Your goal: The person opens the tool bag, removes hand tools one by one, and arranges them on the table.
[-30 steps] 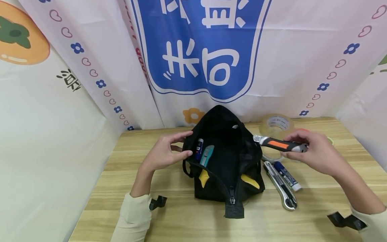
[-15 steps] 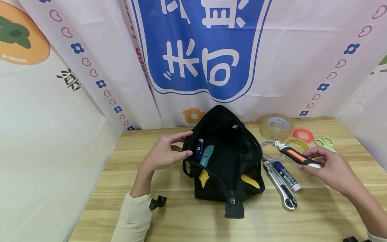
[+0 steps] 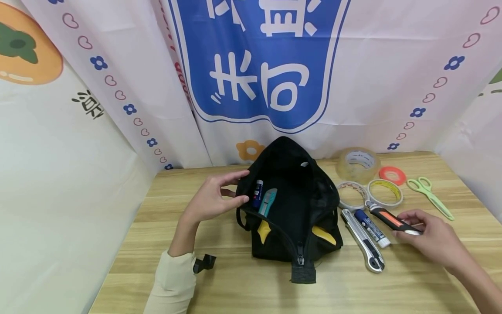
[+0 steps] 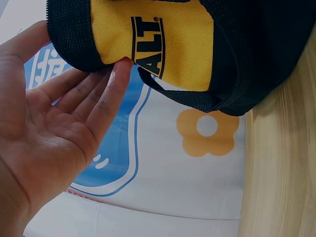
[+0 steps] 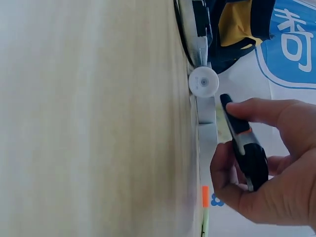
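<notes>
My left hand (image 3: 213,198) holds the left rim of a black bag (image 3: 274,250) whose zipped mouth gapes wide. In the left wrist view, thumb and fingers lie on either side of the bag's corner by a yellow panel (image 4: 182,44). Inside the bag are a blue glue stick (image 3: 257,193) and a teal box cutter (image 3: 268,202). My right hand (image 3: 435,237) pinches a black-and-orange utility knife (image 3: 392,219) by its rear end, low over the table. Beside the knife lie another glue stick (image 3: 372,229) and a silver snap-off cutter (image 3: 362,240).
Behind the knife are a wide clear tape roll (image 3: 343,170), a red tape roll (image 3: 401,175) and two narrow tape rolls, one with a yellow core (image 3: 386,182). Green scissors (image 3: 435,200) lie to the right. A printed cloth (image 3: 372,87) hangs at the table's back edge.
My right hand has carried the utility knife away from the bag's mouth, rightward and down toward the table. The scissors and tape rolls are uncovered now. My left hand stays at the rim.
</notes>
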`<state>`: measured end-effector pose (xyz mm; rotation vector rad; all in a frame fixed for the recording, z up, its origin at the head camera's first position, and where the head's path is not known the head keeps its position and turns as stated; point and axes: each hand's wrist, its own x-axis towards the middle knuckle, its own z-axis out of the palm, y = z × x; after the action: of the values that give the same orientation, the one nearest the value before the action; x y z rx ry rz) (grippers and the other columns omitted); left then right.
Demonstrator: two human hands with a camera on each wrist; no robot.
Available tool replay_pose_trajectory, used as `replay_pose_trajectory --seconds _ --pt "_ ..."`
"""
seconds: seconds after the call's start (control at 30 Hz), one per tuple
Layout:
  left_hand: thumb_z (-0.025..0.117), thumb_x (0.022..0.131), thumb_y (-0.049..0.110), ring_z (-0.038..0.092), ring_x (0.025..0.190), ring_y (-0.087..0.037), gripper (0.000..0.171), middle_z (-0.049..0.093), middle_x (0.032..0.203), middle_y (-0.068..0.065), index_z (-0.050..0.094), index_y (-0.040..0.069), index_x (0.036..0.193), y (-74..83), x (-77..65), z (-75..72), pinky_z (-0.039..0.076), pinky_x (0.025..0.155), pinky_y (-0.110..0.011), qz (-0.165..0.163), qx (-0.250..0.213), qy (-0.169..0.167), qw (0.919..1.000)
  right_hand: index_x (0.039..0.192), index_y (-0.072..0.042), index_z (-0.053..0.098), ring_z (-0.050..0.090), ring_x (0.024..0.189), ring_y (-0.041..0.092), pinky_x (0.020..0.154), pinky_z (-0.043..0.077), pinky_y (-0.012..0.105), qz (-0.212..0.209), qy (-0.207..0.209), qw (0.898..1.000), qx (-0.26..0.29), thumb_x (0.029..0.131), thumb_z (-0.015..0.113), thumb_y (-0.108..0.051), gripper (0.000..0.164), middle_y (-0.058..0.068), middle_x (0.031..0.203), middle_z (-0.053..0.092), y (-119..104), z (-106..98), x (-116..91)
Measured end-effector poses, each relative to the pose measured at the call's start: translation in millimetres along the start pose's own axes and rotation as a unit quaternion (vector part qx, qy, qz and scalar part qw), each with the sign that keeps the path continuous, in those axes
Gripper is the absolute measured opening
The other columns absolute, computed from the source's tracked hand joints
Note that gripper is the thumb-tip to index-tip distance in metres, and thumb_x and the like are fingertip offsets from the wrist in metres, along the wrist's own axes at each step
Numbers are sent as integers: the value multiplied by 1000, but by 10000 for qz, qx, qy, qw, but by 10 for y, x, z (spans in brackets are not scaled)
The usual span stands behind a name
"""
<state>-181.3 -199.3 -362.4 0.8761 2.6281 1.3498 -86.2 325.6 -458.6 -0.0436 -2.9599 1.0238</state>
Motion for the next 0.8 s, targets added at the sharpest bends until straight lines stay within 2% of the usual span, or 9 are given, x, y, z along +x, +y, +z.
replay_pose_trajectory --seconds 0.07,0.17,0.23,0.3,0.37,0.5,0.67,0.8 --pt "83 94 13 71 123 -33 61 66 150 -13 63 8 150 -1 1 1 66 96 -44 12 -14 -10 10000 125 2 69 60 82 -5 66 45 17 32 -54 9999 -118 88 90 -24 50 19 109 76 3 -1 -5" --pt "83 94 13 72 122 -32 61 66 151 -13 63 8 151 -1 3 1 66 95 -43 15 -30 -18 10000 125 3 69 72 87 17 68 48 25 98 -220 9992 -326 89 88 -29 52 23 109 77 9 -9 -3" --pt "83 94 13 72 123 -32 61 66 151 -13 63 8 151 -1 5 0 66 95 -43 14 -34 -22 10000 122 2 71 74 90 27 69 48 27 168 -345 9982 -455 89 88 -33 51 21 108 78 6 2 -7" --pt "83 94 13 71 123 -32 61 66 151 -13 63 8 151 0 6 -3 66 96 -43 10 -28 -21 10000 118 -1 72 75 90 27 70 48 29 231 -489 9970 -553 89 88 -38 50 16 104 79 1 22 -11" --pt "83 94 13 71 123 -32 61 65 151 -13 63 8 151 2 5 -6 66 96 -43 5 -26 -22 10000 113 -3 74 73 87 21 69 48 29 229 -587 9961 -617 88 88 -39 47 9 99 79 -6 45 -8" --pt "83 94 13 72 123 -33 61 65 152 -14 62 8 151 9 -5 -12 66 96 -43 -8 -41 -21 10000 107 -5 75 70 82 14 69 51 33 110 -651 9952 -716 88 88 -37 40 2 93 77 -37 69 15" --pt "83 94 13 71 124 -32 61 66 151 -13 63 9 151 2 -2 -6 66 96 -43 -25 -9 -33 10000 107 -3 75 70 81 15 69 54 33 -140 -672 9933 -926 90 87 -35 37 1 92 77 -88 37 41" --pt "83 94 13 71 123 -33 61 65 151 -13 63 9 151 -2 1 -6 66 96 -44 -11 -2 -42 10000 114 1 75 72 85 20 67 54 27 -576 -393 9935 -903 90 87 -30 41 10 99 79 -189 -1 63"
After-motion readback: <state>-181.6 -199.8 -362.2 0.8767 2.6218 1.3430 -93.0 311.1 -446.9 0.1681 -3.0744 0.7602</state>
